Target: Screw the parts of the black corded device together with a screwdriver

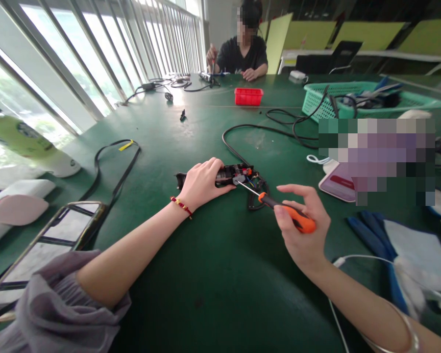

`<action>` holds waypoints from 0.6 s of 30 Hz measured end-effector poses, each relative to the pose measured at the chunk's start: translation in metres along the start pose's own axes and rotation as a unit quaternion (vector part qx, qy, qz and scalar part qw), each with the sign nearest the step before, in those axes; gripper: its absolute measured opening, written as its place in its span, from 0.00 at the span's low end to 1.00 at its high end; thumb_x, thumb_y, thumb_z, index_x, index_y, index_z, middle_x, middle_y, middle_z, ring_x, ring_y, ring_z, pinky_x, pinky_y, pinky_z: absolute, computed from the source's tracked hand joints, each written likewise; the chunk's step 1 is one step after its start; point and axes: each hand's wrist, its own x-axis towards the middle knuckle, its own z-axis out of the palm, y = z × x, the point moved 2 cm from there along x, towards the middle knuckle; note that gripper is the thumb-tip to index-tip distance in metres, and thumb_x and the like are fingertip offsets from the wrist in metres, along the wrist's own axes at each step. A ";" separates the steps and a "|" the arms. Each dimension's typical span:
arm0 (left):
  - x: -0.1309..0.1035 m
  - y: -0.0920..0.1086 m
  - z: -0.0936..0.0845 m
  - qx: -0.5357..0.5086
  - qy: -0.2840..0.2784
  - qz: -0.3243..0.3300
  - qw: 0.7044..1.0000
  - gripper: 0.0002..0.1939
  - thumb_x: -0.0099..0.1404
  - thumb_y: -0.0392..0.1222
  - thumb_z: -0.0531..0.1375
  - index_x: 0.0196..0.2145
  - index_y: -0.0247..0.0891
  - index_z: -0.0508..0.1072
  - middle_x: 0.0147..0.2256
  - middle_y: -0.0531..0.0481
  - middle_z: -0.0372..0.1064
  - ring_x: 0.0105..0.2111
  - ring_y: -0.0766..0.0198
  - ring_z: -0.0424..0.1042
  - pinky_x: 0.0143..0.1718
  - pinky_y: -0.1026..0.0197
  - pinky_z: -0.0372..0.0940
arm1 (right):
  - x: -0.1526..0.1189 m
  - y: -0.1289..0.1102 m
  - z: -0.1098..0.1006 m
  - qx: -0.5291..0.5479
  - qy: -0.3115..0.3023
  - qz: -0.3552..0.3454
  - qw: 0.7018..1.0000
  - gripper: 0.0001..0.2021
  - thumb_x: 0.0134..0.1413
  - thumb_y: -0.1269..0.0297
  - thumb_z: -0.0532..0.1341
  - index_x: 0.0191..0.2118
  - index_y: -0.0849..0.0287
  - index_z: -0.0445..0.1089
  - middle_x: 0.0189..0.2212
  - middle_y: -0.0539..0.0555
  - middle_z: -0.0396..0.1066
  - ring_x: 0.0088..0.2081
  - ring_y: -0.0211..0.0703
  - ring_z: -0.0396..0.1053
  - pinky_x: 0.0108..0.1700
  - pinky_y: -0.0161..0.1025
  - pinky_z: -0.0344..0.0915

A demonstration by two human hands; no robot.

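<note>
My left hand (203, 182) is closed over a long black device (226, 175) and presses it to the table. Its right end lies open, with small red, orange and grey parts and thin wires showing; a black cable runs from it. In my right hand (308, 228) is an orange and black screwdriver (290, 213), held by the handle with the index finger lifted off. The thin metal shaft points left, and its tip meets the grey part of the device. Whether it sits in a screw is too small to tell.
A red bin (248, 96) and a green basket (316, 104) of cables and tools stand farther back. Left lie a phone (59, 240), a strap (117, 184) and a bottle (33, 147). Blue-white gloves (389, 250) lie right. Across the table sits another person (242, 54).
</note>
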 end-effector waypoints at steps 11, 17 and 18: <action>0.000 0.000 0.001 0.002 0.002 0.004 1.000 0.22 0.57 0.60 0.57 0.38 0.38 0.63 0.37 0.48 0.68 0.34 0.58 0.69 0.34 0.59 0.58 | 0.000 -0.001 0.001 0.029 -0.003 0.008 1.000 0.11 0.49 0.68 0.60 0.41 0.54 0.62 0.23 0.44 0.60 0.17 0.31 0.57 0.17 0.33 0.57; 0.001 0.000 0.000 0.005 -0.004 -0.002 1.000 0.22 0.56 0.61 0.57 0.38 0.39 0.63 0.37 0.48 0.68 0.34 0.57 0.69 0.34 0.59 0.58 | 0.001 -0.002 0.000 0.056 0.035 -0.024 0.998 0.24 0.43 0.70 0.63 0.48 0.53 0.56 0.31 0.48 0.63 0.29 0.39 0.66 0.29 0.39 0.67; 0.001 0.000 0.000 0.005 -0.005 -0.004 1.000 0.22 0.56 0.60 0.57 0.38 0.39 0.63 0.37 0.48 0.68 0.34 0.57 0.69 0.34 0.59 0.58 | 0.000 -0.001 0.001 0.049 0.021 -0.006 0.999 0.21 0.45 0.69 0.63 0.46 0.54 0.58 0.27 0.46 0.62 0.24 0.36 0.63 0.24 0.36 0.64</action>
